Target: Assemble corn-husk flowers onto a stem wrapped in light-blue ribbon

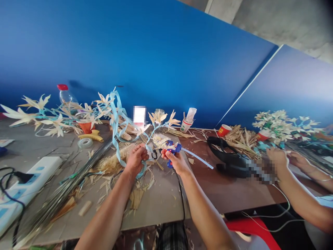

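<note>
In the middle of the head view, my left hand (137,157) is closed around the lower stem of a craft flower branch (155,131), which has pale husk petals and light blue tape along its stems. My right hand (178,160) grips a blue hot glue gun (177,149), with a long translucent glue stick (199,158) jutting out of its back to the right. The gun's dark front end sits close to the stem by my left fingers; whether they touch I cannot tell. Light blue ribbon (117,139) hangs in loops beside my left hand.
Left lie a bundle of thin wires (73,184), a white power strip (31,194) and a tape roll (85,143). More husk flowers (52,121) stand behind. To the right are a black visor-like object (231,159), a red cup (224,130), dry husks (241,137) and a co-worker's hands (278,159).
</note>
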The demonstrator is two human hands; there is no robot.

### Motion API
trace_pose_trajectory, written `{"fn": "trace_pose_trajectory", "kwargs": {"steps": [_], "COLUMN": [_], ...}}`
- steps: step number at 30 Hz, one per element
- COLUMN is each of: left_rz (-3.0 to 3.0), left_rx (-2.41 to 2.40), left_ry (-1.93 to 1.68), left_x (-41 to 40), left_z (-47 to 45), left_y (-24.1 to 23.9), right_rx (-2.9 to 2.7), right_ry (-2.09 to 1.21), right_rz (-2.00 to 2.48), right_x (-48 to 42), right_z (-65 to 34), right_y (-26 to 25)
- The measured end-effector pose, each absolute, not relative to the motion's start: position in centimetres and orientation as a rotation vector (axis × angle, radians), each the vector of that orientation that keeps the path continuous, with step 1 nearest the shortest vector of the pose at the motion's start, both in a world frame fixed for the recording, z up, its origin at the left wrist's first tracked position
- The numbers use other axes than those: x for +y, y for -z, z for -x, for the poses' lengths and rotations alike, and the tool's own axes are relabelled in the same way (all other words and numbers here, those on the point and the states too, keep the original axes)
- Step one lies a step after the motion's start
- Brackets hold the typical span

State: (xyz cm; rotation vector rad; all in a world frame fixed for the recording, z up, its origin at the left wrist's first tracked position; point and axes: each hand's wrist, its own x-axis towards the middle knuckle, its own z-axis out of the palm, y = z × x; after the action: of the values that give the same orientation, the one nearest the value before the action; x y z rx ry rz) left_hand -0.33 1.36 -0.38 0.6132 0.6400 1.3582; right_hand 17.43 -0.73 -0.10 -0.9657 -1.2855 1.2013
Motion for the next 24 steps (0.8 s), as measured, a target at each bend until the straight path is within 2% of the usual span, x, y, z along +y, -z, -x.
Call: {"fn": "trace_pose_trajectory", "kwargs": {"steps": [24], "left_rz": [-0.598], "left_rx": [0.601], "left_ry": [-1.346], "left_x": [1.23], "left_z": [0.38], "left_y": [0.23], "right_rx": [-1.405], "right_ry": [-1.063], "right_rz": [1.116], "right_x": [-0.96], "right_z": [-17.24], "right_y": [-0.19]}}
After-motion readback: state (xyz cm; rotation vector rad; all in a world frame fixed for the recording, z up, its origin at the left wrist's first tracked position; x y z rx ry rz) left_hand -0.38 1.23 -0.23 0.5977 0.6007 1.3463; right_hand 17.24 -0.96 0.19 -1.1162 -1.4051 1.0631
